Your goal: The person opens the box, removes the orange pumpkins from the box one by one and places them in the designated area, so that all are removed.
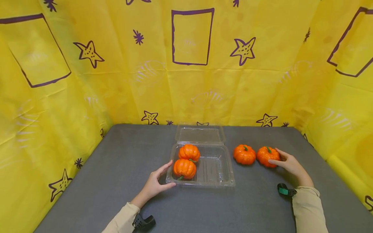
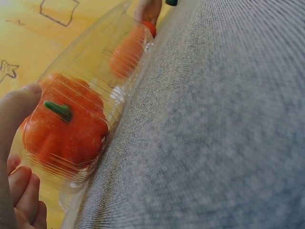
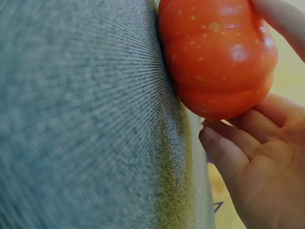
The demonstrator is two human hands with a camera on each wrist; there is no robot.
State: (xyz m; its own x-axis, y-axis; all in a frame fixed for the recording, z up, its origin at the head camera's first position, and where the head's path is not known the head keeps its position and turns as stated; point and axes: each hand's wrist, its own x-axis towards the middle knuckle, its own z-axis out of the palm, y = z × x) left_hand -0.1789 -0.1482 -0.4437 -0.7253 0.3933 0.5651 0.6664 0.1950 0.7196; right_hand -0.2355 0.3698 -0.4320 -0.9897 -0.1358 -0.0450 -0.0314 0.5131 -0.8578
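On the flat dark-grey tabletop point(image 1: 221, 207), a rectangular clear-plastic container point(image 1: 211, 168) lies with its lid point(image 1: 200, 133) open toward twelve o'clock and its long axis running nine to three, two ribbed orange pumpkins point(image 1: 185, 168) in its nine-o'clock half. At its eight-o'clock corner the bare left hand point(image 1: 154, 183) is spread wide, fingers and thumb touching it without plainly clasping. Out at the container's three o'clock, the bare right hand point(image 1: 292, 165) curls part-closed around a glossy orange green-stemmed pumpkin point(image 1: 265, 157), a similar orange pumpkin point(image 1: 244, 154) just beside it toward nine o'clock, between hand and container.
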